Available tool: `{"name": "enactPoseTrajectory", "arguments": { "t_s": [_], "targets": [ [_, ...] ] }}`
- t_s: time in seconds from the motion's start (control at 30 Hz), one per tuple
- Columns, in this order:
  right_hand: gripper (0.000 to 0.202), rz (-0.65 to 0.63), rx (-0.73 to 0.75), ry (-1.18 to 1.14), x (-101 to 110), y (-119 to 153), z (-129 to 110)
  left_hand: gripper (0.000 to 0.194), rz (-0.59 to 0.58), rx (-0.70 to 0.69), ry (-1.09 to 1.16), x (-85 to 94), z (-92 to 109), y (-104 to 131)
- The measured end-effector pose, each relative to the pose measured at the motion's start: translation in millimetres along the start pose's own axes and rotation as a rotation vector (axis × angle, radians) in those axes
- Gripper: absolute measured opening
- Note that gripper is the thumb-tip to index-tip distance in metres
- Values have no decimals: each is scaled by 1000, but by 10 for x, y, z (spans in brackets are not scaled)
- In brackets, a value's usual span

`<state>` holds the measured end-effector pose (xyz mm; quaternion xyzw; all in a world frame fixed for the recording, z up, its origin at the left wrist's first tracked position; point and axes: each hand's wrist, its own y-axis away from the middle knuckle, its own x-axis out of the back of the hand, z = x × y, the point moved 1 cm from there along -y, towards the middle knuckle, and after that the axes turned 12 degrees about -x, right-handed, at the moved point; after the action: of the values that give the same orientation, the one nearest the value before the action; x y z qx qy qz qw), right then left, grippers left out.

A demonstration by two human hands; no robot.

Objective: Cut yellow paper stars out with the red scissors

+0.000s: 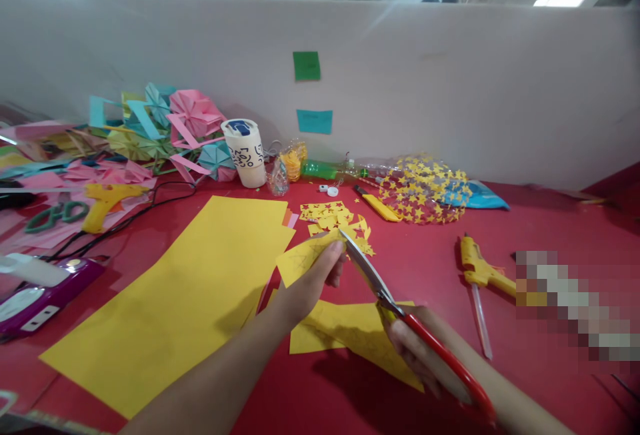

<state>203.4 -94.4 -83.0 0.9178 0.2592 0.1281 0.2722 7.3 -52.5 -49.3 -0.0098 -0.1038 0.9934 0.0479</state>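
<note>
My left hand [315, 275] pinches a small strip of yellow paper [300, 261] that has faint drawn lines on it. In my right hand [420, 348] is a pair of red-handled scissors [373, 278], its blade tips touching the right end of the strip. Beneath my hands lie larger pieces of yellow paper [320, 335]. Just beyond the strip is a heap of yellow paper scraps and cut-out stars [327, 213]. A big yellow sheet [200, 275] spreads out to the left of my left arm.
At right lies a yellow glue gun [475, 263]; another glue gun [105, 205] and green scissors [57, 216] are at left, near a purple power strip [47, 295]. Along the back stand a white cup [245, 155], a yellow cutter knife [380, 207] and a star-covered clear ball [423, 191]. Folded paper ornaments [195, 113] fill the left back.
</note>
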Motion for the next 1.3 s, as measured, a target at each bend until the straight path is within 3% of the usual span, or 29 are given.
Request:
{"name": "enactPoseTrajectory", "arguments": {
  "t_s": [0.27,0.4,0.67,0.9,1.07,1.3],
  "targets": [
    [53,-11,47,33,30,-2,-20,39,-23,73,55,28,15,-4],
    [50,38,21,95,38,37,-70,32,83,11,179,50,-63,-20],
    [49,49,89,213,61,48,-109,22,122,-82,340,80,-45,-103],
    [54,87,159,222,58,96,-107,24,70,-73,172,130,-32,-112],
    [53,50,88,231,51,189,-225,23,62,-48,106,169,-14,-120],
    [47,21,51,253,82,153,-202,23,22,-36,38,198,4,-113]
  ]
}}
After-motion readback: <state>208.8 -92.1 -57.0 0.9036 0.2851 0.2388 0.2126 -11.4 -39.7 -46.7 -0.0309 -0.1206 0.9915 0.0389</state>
